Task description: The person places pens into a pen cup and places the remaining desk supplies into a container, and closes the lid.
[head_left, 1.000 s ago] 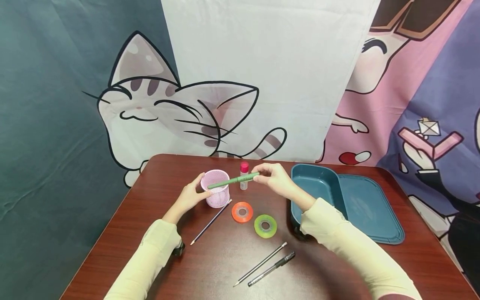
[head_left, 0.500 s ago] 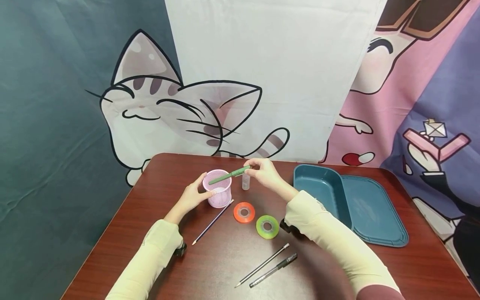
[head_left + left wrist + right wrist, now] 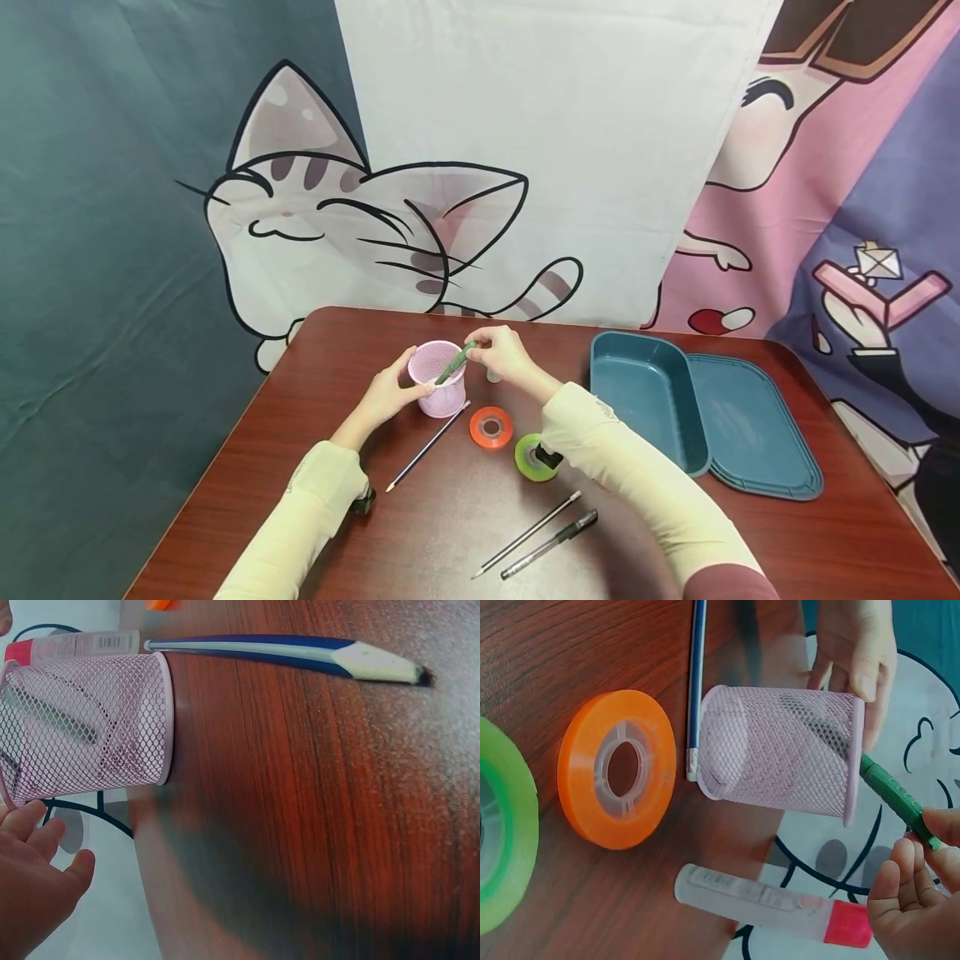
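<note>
The pink mesh cup [image 3: 442, 400] stands upright on the table, its rim gripped by my left hand [image 3: 385, 395], thumb at the near side. My right hand [image 3: 504, 357] pinches the upper end of a green pen [image 3: 891, 791] between thumb and fingers. The pen slants down over the rim, and its lower part shows through the mesh inside the cup [image 3: 86, 724]. Beside the cup's base lies a dark blue pencil [image 3: 427, 447]. A glue stick with a red cap [image 3: 772, 904] stands right of the cup, mostly behind my right hand in the head view.
Orange tape [image 3: 491, 427] and green tape [image 3: 531, 463] lie right of the cup, the green one partly under my right wrist's camera. A grey pencil [image 3: 527, 535] and a black pen [image 3: 551, 545] lie near the front. A blue box [image 3: 645, 400] and its lid [image 3: 757, 429] are at the right.
My right hand has moved left with the green pen, which tilts more steeply and has its lower end inside the cup. My left hand stays at the cup.
</note>
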A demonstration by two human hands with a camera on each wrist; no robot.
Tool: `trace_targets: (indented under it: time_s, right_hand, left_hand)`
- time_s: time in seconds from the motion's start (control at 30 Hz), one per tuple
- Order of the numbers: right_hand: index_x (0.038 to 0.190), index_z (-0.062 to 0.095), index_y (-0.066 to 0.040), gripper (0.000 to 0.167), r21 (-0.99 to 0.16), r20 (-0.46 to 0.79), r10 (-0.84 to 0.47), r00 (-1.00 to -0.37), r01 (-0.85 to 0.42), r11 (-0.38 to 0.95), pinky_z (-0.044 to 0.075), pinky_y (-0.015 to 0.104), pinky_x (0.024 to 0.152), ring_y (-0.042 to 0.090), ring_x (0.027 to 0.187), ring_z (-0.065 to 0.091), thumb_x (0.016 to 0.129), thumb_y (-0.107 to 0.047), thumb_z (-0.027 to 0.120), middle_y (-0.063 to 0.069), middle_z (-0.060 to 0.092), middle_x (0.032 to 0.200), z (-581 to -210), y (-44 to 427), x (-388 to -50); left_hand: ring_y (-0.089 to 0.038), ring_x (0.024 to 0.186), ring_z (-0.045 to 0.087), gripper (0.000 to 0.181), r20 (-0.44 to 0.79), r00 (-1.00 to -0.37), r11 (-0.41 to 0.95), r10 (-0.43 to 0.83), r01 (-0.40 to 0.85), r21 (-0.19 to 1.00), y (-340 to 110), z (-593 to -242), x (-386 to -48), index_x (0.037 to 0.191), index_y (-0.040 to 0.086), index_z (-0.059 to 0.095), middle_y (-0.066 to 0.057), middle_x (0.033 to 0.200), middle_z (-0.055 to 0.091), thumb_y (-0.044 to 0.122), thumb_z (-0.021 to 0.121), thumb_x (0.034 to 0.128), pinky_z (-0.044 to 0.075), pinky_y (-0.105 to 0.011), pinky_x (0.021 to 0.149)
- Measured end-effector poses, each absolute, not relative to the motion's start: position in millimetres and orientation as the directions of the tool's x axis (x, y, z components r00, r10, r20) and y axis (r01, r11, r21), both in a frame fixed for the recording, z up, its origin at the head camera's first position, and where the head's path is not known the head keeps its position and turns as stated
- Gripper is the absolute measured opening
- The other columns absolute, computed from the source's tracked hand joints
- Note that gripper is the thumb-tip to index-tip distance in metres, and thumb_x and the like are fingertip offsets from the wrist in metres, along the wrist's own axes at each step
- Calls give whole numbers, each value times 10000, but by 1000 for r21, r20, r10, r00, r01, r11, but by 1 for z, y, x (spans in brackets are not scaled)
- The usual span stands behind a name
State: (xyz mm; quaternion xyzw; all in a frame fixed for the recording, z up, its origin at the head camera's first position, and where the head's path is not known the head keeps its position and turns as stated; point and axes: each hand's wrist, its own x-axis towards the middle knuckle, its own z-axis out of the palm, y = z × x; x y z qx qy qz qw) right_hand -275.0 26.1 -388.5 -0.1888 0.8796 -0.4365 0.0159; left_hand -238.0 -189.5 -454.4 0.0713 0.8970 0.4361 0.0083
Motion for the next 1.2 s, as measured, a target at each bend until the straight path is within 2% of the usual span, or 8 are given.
trace_targets:
  time_s: [0.17, 0.3, 0.4, 0.57, 0.7, 0.87, 1.2]
  right_hand:
    - [857, 684, -52, 124, -775, 112, -334, -936, -292, 560, 361, 170, 524, 60, 598, 459, 739, -77, 656, -5, 569, 657, -395, 20, -276]
    - [859, 686, -59, 120, -779, 113, -332, -936, -291, 555, 379, 168, 532, 54, 606, 473, 751, -94, 648, 16, 619, 696, -402, 17, -276]
    - [914, 673, -48, 168, -786, 120, -329, -937, -292, 545, 409, 170, 583, 64, 656, 516, 768, -124, 643, 47, 655, 758, -407, 17, -275]
    - [1017, 592, 7, 287, -839, 121, -294, -948, -256, 480, 435, 193, 606, 151, 707, 572, 770, -125, 651, 103, 646, 793, -415, 21, -272]
    - [921, 577, 6, 221, -848, 128, -257, -958, -240, 473, 431, 184, 587, 172, 684, 571, 752, -105, 664, 108, 635, 772, -424, 25, -269]
    - [797, 599, -44, 112, -809, 147, -270, -952, -273, 521, 435, 183, 587, 99, 646, 541, 738, -101, 676, 70, 626, 731, -440, 26, -266]
    - [840, 657, -68, 141, -730, 102, -386, -917, -332, 597, 453, 237, 692, 121, 756, 561, 726, -147, 683, 33, 650, 808, -466, 30, -261]
  left_hand:
    - [-329, 1261, 351, 783, 60, -989, 601, 138, 132, 788, -189, -454, -238, 1386, 70, 270, -177, 1378, 360, 279, 682, 754, 288, -477, 1024]
    - [-323, 1259, 357, 791, 51, -990, 597, 135, 122, 793, -188, -453, -237, 1388, 78, 267, -181, 1366, 376, 296, 684, 752, 293, -478, 1020]
    - [-316, 1260, 357, 803, 42, -990, 591, 133, 113, 799, -188, -453, -237, 1389, 85, 264, -176, 1364, 381, 320, 686, 747, 294, -478, 1020]
    - [-316, 1265, 348, 799, 52, -988, 599, 143, 128, 790, -188, -453, -238, 1392, 89, 262, -165, 1375, 370, 320, 679, 751, 287, -487, 1021]
    - [-312, 1275, 332, 797, 48, -989, 606, 142, 125, 785, -189, -454, -238, 1395, 107, 259, -144, 1388, 358, 325, 677, 752, 272, -492, 1028]
    - [-312, 1270, 340, 793, 49, -990, 609, 134, 121, 784, -189, -454, -238, 1393, 112, 265, -151, 1381, 365, 324, 679, 750, 279, -484, 1027]
    - [-318, 1270, 338, 790, 48, -989, 600, 142, 124, 790, -189, -454, -238, 1393, 101, 261, -156, 1389, 351, 310, 676, 755, 282, -486, 1024]
